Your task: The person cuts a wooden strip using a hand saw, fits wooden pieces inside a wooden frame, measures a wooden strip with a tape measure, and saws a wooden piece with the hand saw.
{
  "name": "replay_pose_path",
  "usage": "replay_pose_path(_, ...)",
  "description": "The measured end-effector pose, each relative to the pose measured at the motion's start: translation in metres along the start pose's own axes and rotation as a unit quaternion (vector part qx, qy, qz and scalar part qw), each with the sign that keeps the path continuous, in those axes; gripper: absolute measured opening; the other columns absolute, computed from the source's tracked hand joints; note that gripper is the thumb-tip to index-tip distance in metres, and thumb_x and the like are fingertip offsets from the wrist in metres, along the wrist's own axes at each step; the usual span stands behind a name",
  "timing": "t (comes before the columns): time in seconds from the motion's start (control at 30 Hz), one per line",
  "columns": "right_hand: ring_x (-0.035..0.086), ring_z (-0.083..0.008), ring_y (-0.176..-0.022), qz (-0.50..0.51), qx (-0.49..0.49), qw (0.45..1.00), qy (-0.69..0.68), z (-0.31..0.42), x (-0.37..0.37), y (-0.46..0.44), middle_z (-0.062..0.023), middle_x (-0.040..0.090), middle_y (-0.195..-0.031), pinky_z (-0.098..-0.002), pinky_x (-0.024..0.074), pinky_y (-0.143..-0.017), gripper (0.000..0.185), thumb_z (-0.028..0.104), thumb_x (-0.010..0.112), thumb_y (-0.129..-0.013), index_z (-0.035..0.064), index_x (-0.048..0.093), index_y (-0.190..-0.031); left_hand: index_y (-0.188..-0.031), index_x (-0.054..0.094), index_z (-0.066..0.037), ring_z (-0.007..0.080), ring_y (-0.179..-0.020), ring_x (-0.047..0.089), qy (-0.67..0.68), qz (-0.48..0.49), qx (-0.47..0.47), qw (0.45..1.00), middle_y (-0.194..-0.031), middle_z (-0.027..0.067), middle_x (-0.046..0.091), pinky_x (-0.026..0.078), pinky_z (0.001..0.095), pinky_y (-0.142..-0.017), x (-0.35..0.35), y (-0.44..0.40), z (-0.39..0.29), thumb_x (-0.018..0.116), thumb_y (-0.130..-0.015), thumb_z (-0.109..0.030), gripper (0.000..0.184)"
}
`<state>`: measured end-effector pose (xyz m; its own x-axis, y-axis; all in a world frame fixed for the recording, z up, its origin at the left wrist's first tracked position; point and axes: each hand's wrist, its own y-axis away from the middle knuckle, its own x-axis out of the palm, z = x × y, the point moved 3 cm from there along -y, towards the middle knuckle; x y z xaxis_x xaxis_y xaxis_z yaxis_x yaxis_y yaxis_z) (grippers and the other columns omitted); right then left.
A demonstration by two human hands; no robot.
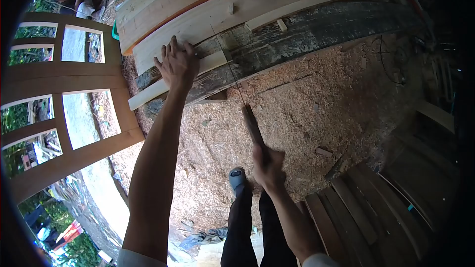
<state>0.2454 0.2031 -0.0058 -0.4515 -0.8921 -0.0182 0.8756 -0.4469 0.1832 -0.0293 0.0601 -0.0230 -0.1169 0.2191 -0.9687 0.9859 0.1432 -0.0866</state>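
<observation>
Wood shavings (282, 113) blanket the ground beside a dark, worn workbench (316, 32), where my left hand (177, 66), fingers spread, rests on a pale wood strip (212, 63) jutting past the left edge. My right hand (269, 167) grips a saw (251, 124) tightly, blade (231, 68) crossing at the strip's right end.

You have two hands in view, one left hand (177, 66) and one right hand (268, 168), two legs (239, 232), one slipper (237, 177), one saw (251, 122) and one pale strip (212, 63). You have one wooden frame (59, 81) with six openings showing, and at least one other person (88, 0).
</observation>
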Motion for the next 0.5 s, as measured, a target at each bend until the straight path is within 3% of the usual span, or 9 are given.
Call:
replay_pose_path(0.17, 0.040, -0.0035, -0.043, 0.019, -0.052, 0.996, 0.065, 0.011, 0.034, -0.062, 0.0056, 0.039, -0.047, -0.0271, 0.0272, -0.039, 0.047, 0.031, 0.059, -0.093, 0.0051, 0.046, -0.057, -0.138, 0.044, -0.008, 0.0279, -0.137, 0.034, -0.008, 0.009, 0.000, 1.000, -0.140, 0.0131, 0.048, 0.013, 0.0525, -0.114, 0.002, -0.001, 0.003, 0.037, -0.093, -0.040, 0.055)
replay_pose_path(0.27, 0.043, -0.0062, -0.043, 0.019, 0.024, 0.997, 0.064, 0.005, -0.008, 0.010, 0.0038, 0.041, -0.046, -0.0279, 0.0307, -0.040, 0.048, 0.038, 0.057, -0.094, 0.0027, 0.053, -0.062, -0.137, 0.045, -0.008, 0.0283, -0.137, 0.035, 0.004, 0.000, 0.001, 1.000, -0.140, 0.0137, 0.048, 0.013, 0.0526, -0.114, 0.002, 0.001, 0.003, 0.038, -0.093, -0.040, 0.055)
replay_pose_path(0.33, 0.042, -0.0051, -0.044, -0.031, -0.071, 0.995, 0.066, 0.018, -0.022, 0.039, 0.0041, 0.040, -0.047, -0.0279, 0.0295, -0.041, 0.050, 0.041, 0.055, -0.094, 0.0034, 0.053, -0.062, -0.136, 0.046, -0.006, 0.0296, -0.136, 0.036, -0.004, -0.003, 0.002, 1.000, -0.139, 0.0149, 0.049, 0.013, 0.0530, -0.114, 0.001, 0.000, 0.003, 0.038, -0.093, -0.039, 0.054)
replay_pose_path(0.37, 0.042, -0.0051, -0.044, -0.024, -0.072, 0.995, 0.065, 0.019, -0.018, 0.034, 0.0041, 0.040, -0.047, -0.0279, 0.0295, -0.041, 0.050, 0.041, 0.055, -0.094, 0.0034, 0.053, -0.062, -0.136, 0.046, -0.006, 0.0296, -0.136, 0.036, -0.006, -0.006, -0.004, 1.000, -0.139, 0.0149, 0.049, 0.013, 0.0530, -0.114, 0.000, -0.002, 0.003, 0.038, -0.093, -0.039, 0.054)
replay_pose_path(0.43, 0.041, -0.0039, -0.045, 0.021, 0.003, 0.998, 0.056, 0.022, -0.001, 0.008, 0.0049, 0.038, -0.047, -0.0283, 0.0279, -0.040, 0.050, 0.040, 0.055, -0.094, 0.0046, 0.050, -0.060, -0.138, 0.043, -0.011, 0.0279, -0.136, 0.035, 0.000, 0.003, -0.005, 1.000, -0.139, 0.0139, 0.048, 0.014, 0.0512, -0.114, -0.002, 0.000, 0.000, 0.041, -0.092, -0.040, 0.054)
replay_pose_path(0.5, 0.039, -0.0034, -0.044, 0.027, 0.008, 0.997, 0.074, 0.028, 0.033, -0.046, 0.0055, 0.036, -0.047, -0.0288, 0.0265, -0.040, 0.051, 0.039, 0.055, -0.095, 0.0054, 0.046, -0.058, -0.138, 0.044, -0.010, 0.0281, -0.137, 0.035, 0.001, -0.007, -0.003, 1.000, -0.138, 0.0141, 0.049, 0.014, 0.0517, -0.114, -0.002, -0.001, -0.001, 0.040, -0.092, -0.040, 0.055)
